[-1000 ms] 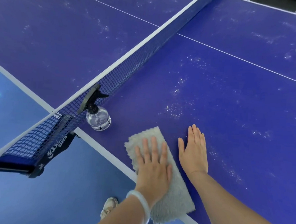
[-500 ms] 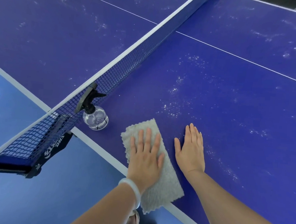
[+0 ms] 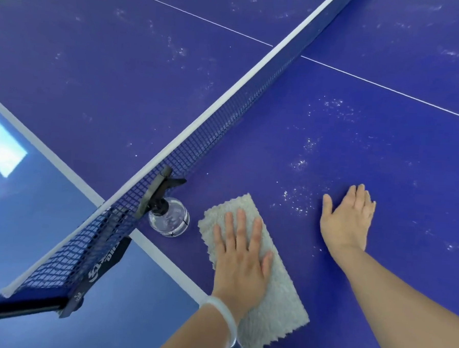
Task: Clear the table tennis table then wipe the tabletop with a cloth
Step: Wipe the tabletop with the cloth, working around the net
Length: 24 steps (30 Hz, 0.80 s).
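The desk (image 3: pixel 383 160) is deep blue with white lines and pale speckled smears. The cloth (image 3: pixel 275 296) is light grey; the net (image 3: pixel 220 125) blue mesh, white-edged; the spray bottle (image 3: pixel 171 221) clear, black-topped.

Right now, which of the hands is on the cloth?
The left hand, the one with the pale bracelet, lies flat on the grey cloth. The right hand rests on bare tabletop.

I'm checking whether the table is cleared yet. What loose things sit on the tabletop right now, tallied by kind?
Cloth, grey, under the flat left hand: 1
Spray bottle, clear, beside the net: 1
Total: 2
The right hand lies flat on the bare tabletop, holding nothing.
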{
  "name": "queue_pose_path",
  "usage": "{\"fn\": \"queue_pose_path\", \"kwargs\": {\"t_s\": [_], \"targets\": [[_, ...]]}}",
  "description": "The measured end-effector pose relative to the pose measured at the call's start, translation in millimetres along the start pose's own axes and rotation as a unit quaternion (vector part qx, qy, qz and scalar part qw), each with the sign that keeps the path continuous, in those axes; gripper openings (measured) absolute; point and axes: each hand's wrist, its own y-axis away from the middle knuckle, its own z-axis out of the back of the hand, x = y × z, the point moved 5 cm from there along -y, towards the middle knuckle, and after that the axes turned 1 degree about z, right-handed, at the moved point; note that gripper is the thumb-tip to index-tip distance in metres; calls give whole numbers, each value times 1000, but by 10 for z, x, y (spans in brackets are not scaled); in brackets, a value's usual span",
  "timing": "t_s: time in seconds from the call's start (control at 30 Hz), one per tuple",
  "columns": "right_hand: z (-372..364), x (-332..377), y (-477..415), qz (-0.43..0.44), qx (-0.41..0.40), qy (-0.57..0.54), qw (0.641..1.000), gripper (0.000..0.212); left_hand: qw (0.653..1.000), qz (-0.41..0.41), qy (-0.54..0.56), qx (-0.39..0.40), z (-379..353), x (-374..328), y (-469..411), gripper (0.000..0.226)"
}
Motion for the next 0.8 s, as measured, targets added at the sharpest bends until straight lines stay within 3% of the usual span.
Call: {"fn": "queue_pose_path", "kwargs": {"t_s": [0.3, 0.5, 0.6, 0.73, 0.8], "targets": [[-69, -10, -20, -3, -29, 2, 1000, 73, 975, 221, 7, 2, 134, 502, -961, 78], [-82, 2, -33, -4, -38, 31, 999, 76, 966, 257, -19, 8, 138, 684, -1536, 76], [-75, -8, -43, -1, -39, 31, 999, 80, 981, 193, -28, 16, 122, 456, -1780, 73], [-75, -26, -37, 0, -28, 23, 999, 75, 997, -74, -15, 29, 24, -93, -1485, 67], [-65, -7, -35, -1, -20, 21, 1000, 74, 993, -113, 0, 27, 32, -88, -1163, 67]]}}
